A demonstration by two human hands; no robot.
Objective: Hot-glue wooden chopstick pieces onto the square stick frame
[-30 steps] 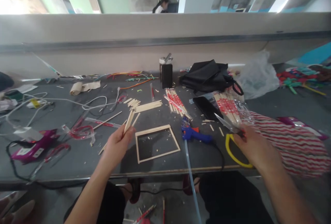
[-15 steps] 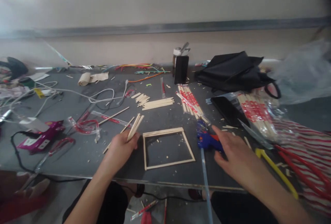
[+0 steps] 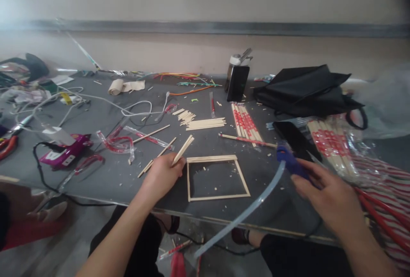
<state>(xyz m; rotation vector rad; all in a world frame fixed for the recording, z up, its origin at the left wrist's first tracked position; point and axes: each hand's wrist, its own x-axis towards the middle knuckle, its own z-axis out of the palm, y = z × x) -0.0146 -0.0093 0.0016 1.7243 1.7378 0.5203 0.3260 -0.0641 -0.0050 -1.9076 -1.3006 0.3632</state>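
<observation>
Sticks in our left hand, glue gun in our right.

Our left hand [image 3: 162, 176] is closed around a few wooden sticks [image 3: 183, 150], just left of the stick frame [image 3: 218, 177] lying flat on the grey table [image 3: 105, 174] near its front edge. Our right hand [image 3: 329, 198] grips the blue glue gun [image 3: 290, 161], right of the frame, its clear glue stick [image 3: 243, 213] curving out past the table's near edge.

I see the stick frame [image 3: 218, 178] on the table [image 3: 105, 174], between my left hand [image 3: 162, 174] and right hand [image 3: 329, 198]. The stick pile [image 3: 205, 123] lies behind it.
</observation>
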